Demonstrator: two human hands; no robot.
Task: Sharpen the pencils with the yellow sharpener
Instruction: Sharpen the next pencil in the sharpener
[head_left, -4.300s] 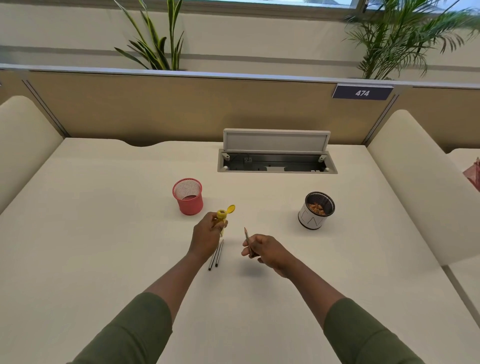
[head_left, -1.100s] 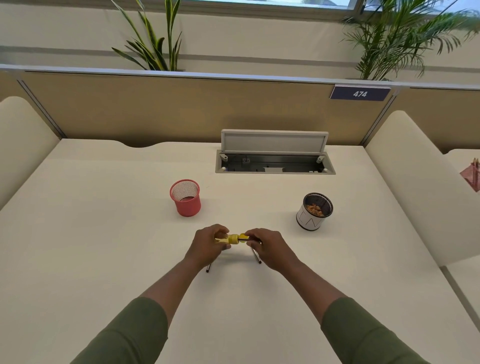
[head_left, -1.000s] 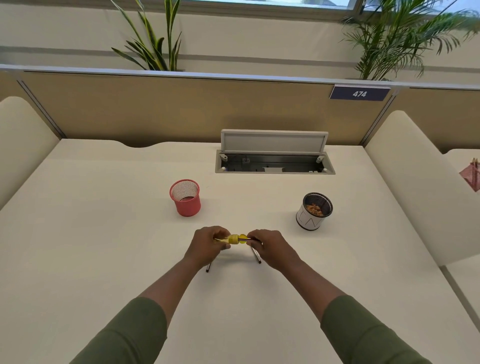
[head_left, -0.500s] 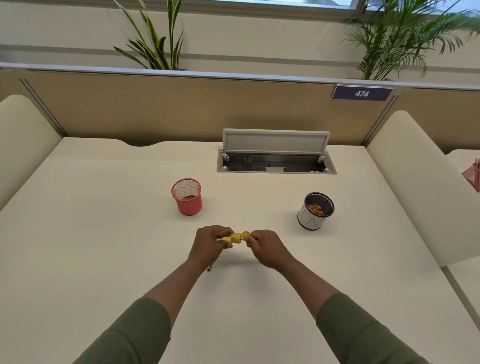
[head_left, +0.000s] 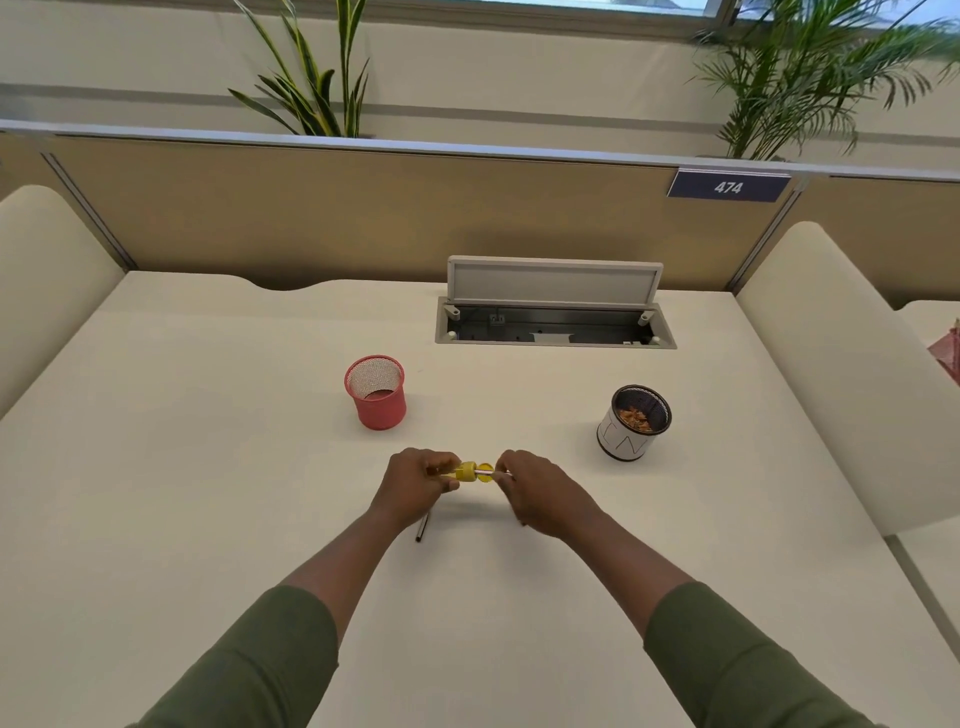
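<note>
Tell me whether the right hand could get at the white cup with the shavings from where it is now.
Probably yes. The white cup stands on bare desk just beyond and to the right of the right hand, with nothing between them. But that hand grips a pencil at the yellow sharpener.

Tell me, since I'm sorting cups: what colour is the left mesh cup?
Pinkish red mesh cup, in the head view.

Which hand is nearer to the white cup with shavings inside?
Right. The right hand is below and left of the white cup, apart from it. The left hand, gripping the yellow sharpener, lies farther left, beyond the right hand.
</note>
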